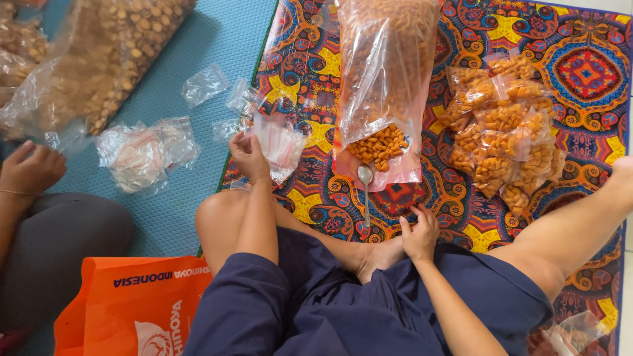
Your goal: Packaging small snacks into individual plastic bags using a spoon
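Left hand (249, 155) pinching one small empty bag (280, 145) off the stack, ready for filling. Right hand (419, 234) empty, loosely curled beside the spoon (365, 194) under the big snack bag (382, 92).

Home floor, patterned mat (580, 72), teal mat (217, 39), snack bags (508, 145) heaped for packing

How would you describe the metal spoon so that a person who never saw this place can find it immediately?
Start from the patterned mat and find the big clear bag of orange snacks lying in its middle. At the bag's open mouth, the spoon rests with its bowl at the spilled snacks and its handle pointing toward the person's legs. It is the only metal thing there; the rest is plastic or food.
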